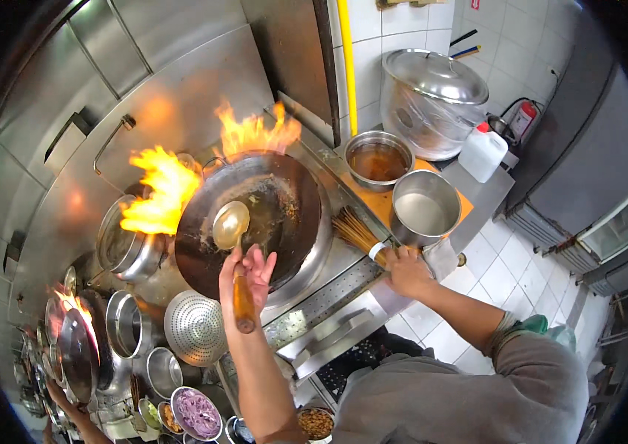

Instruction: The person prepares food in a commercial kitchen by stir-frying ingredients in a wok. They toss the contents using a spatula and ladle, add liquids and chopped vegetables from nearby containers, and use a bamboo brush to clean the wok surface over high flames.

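Two tools are engaged: the left hand (249, 277) has its fingers loosely around a ladle (231, 224) over the wok (275, 235), the right hand (407, 271) clenches a bamboo brush (357, 232) beside it, and work appears underway but unfinished, with brown residue (289, 201) visible inside.

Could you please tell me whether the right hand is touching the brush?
Touching: the head view shows the right hand gripping the brush beside its white band.

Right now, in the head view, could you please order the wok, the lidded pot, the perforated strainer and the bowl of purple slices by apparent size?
Largest to smallest, as they look:
1. Wok
2. Lidded pot
3. Perforated strainer
4. Bowl of purple slices
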The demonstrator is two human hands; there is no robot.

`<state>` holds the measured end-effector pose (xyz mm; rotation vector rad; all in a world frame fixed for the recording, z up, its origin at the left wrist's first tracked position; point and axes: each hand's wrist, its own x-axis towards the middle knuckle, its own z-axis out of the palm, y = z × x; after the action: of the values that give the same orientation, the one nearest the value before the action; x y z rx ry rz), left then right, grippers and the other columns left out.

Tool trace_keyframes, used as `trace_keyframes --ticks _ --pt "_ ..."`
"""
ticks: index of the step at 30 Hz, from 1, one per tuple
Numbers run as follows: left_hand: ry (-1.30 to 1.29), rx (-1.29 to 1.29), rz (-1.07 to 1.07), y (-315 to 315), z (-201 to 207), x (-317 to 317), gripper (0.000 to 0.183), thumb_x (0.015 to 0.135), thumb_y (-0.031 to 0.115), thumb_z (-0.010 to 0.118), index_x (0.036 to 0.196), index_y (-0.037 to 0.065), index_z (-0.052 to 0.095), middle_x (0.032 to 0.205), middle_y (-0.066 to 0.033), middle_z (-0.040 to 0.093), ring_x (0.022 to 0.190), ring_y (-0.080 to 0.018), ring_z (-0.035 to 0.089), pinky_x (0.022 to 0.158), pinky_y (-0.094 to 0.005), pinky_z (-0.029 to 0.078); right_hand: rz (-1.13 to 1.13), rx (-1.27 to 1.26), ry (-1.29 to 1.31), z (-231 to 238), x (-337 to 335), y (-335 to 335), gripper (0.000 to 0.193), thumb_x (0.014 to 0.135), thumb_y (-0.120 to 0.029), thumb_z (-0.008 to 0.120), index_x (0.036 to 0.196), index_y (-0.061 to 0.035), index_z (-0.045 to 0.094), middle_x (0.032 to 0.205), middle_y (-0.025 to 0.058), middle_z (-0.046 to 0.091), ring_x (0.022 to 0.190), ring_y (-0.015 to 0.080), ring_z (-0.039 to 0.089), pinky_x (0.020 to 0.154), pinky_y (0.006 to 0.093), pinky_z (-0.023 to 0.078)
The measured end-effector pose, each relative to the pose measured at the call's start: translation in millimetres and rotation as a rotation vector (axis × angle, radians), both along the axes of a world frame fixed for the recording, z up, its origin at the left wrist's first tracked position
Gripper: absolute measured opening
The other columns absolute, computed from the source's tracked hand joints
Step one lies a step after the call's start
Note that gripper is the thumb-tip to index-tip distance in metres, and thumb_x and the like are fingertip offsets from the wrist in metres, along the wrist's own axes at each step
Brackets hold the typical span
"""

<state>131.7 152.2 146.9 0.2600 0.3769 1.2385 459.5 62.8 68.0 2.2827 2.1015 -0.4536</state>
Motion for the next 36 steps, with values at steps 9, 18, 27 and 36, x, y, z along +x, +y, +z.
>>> trace_keyframes --ticks 9,18,27,36 --pt "1.446 -0.252 -0.481 -62.4 42.4 -77.5 0.023 0.096 0.024 0.053 0.112 0.007 0.051 0.086 -0.0100 0.065 0.059 -0.0243 0.061 0.060 -0.0398 0.055 -0.365 -0.335 1.602 30.0 53.6 6.4 0.049 0.084 -0.020 0.060 0.127 -0.0008 0.047 0.112 0.0109 0.060 0.089 0.0237 0.065 0.066 0.0377 0.056" --pt "2.626 0.142 -0.589 -19.1 89.4 -98.7 0.043 0.098 0.039 0.045 0.105 0.004 0.070 0.109 -0.0211 0.067 0.102 -0.0396 0.064 0.088 -0.0485 0.051 0.481 0.015 0.430 132.5 -101.0 156.7 0.033 0.084 -0.019 0.059 0.117 -0.0128 0.061 0.108 0.0228 0.066 0.100 0.0419 0.063 0.085 0.0454 0.051" --pt "2.744 0.054 -0.740 8.9 115.3 -87.8 0.049 0.094 0.049 0.051 0.119 0.011 0.067 0.127 -0.0154 0.062 0.119 -0.0326 0.058 0.098 -0.0439 0.047 0.778 -0.011 -0.118 127.4 -152.0 189.2 0.021 0.077 -0.011 0.061 0.093 -0.0027 0.073 0.097 0.0171 0.071 0.093 0.0325 0.069 0.075 0.0427 0.055" --pt "2.842 -0.101 -0.540 5.2 161.9 -34.8 0.046 0.089 0.046 0.060 0.117 0.010 0.067 0.123 -0.0150 0.064 0.116 -0.0323 0.060 0.094 -0.0429 0.049 0.676 0.048 -0.183 174.3 -124.0 205.2 0.023 0.079 -0.011 0.061 0.097 -0.0045 0.073 0.099 0.0160 0.071 0.091 0.0312 0.070 0.074 0.0424 0.056"
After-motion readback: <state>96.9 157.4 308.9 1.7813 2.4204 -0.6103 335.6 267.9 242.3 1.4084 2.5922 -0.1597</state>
